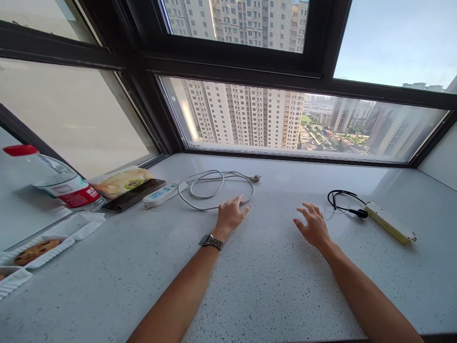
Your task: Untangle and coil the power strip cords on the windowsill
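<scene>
My left hand (231, 214), with a watch on its wrist, rests on the speckled white sill (264, 281), fingertips touching the looped white cable (217, 188) of a white power strip (160, 195). Its fingers lie loosely forward with nothing held. My right hand (313, 224) hovers just above the sill with fingers spread, empty. To its right lies a yellowish power strip (390, 223) with a coiled black cable (344, 202). The white cable's plug (254, 178) points towards the window.
At the left stand a water bottle with a red cap (53, 178), a bagged snack (121, 182) on a dark phone (134, 196), and a white tray with cookies (37, 250). Dark window frames (250, 71) wall the sill at the back and left.
</scene>
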Motion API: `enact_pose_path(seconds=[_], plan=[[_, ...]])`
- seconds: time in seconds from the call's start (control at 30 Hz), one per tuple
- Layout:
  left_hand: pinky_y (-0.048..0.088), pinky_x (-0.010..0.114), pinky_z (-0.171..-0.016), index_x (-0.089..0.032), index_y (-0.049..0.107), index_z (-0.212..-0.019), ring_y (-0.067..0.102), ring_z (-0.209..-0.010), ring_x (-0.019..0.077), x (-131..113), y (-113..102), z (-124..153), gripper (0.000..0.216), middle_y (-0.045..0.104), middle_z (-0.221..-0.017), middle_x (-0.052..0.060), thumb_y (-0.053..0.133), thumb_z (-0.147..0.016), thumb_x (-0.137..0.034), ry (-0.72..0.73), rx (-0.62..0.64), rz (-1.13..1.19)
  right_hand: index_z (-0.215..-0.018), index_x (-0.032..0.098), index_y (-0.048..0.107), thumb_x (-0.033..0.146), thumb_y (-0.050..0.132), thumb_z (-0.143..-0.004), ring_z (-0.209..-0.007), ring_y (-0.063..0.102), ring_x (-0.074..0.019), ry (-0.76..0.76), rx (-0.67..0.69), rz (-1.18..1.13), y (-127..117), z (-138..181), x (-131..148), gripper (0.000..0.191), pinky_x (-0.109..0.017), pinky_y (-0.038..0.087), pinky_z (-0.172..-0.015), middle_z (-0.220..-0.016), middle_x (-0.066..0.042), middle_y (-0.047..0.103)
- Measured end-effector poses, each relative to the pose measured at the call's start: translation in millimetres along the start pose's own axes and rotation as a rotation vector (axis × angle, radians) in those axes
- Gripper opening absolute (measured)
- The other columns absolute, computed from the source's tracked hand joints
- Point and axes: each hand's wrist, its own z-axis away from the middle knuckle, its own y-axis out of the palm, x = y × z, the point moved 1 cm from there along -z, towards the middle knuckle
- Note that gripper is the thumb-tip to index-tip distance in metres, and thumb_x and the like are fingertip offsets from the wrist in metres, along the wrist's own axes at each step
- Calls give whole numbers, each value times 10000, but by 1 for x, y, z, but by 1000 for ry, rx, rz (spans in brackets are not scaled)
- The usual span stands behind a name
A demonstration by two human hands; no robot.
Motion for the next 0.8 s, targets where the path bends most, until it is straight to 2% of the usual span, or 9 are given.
enact_pose_path(seconds=[0.13, 0.23, 0.3, 0.37, 0.43, 0.5, 0.57, 0.67, 0.8], plan=[[429, 354, -1020, -178, 478, -1358, 505, -1254, 243, -39, 9, 24, 575, 546, -1362, 115, 481, -863, -471, 398, 186, 286, -1202, 203, 610, 419, 473, -929, -1284, 394, -324, 5, -4, -39, 1, 0, 1, 374, -519, 413, -981, -1345, -129, 515], [411, 374, -1047, -206, 548, -1291, 490, -1267, 238, -56, 3, 33, 467, 559, -1349, 87, 463, -886, -421, 542, 99, 322, -1194, 205, 613, 426, 464, -933, -1280, 401, -319, 20, -9, -57, 0, 0, -1, 373, -511, 430, -967, -1335, -126, 526], [385, 402, -1063, -201, 587, -1235, 494, -1252, 251, -48, -12, 29, 401, 591, -1301, 91, 440, -891, -347, 426, -112, 236, -1185, 205, 617, 419, 461, -934, -1271, 410, -314, 38, -9, -79, -1, 0, -3, 365, -508, 434, -962, -1329, -122, 532], [351, 440, -1075, -172, 588, -1215, 481, -1251, 285, -25, -30, 21, 392, 586, -1293, 121, 451, -870, -297, 176, -318, 98, -1175, 201, 622, 412, 465, -931, -1265, 414, -313, 61, -9, -98, -2, 0, -5, 358, -509, 430, -965, -1328, -122, 536], [326, 504, -1067, -121, 575, -1212, 449, -1265, 350, 8, -45, 14, 423, 546, -1324, 177, 495, -834, -293, -105, -405, -8, -1170, 194, 626, 408, 473, -930, -1257, 421, -309, 77, 1, -108, -2, -1, -6, 356, -500, 427, -973, -1322, -121, 542], [357, 551, -1011, -95, 602, -1142, 458, -1235, 417, 39, -52, 9, 429, 576, -1258, 225, 569, -782, -327, -348, -331, 32, -1172, 186, 627, 404, 479, -932, -1249, 432, -302, 79, 25, -114, -2, -1, -4, 357, -484, 429, -976, -1312, -122, 551], [411, 526, -952, -124, 645, -1005, 498, -1185, 425, 62, -52, 6, 356, 647, -1124, 208, 639, -722, -339, -512, -262, 280, -1176, 175, 626, 392, 485, -934, -1246, 438, -299, 75, 51, -117, -1, -1, -1, 354, -473, 432, -975, -1306, -127, 554], [497, 373, -825, -165, 639, -866, 587, -1060, 324, 74, -47, 2, 239, 693, -939, 125, 652, -697, -334, -554, -274, 695, -1175, 161, 626, 371, 493, -935, -1252, 434, -299, 70, 63, -133, 1, -1, 2, 345, -468, 433, -976, -1304, -133, 554], [479, 246, -534, -147, 601, -760, 603, -652, 179, 62, -42, 0, 198, 619, -682, 50, 605, -715, -339, -546, -195, 901, -1159, 173, 634, 373, 492, -934, -1231, 457, -295, 72, 35, -185, 2, -2, 0, 333, -463, 440, -969, -1280, -128, 572]])
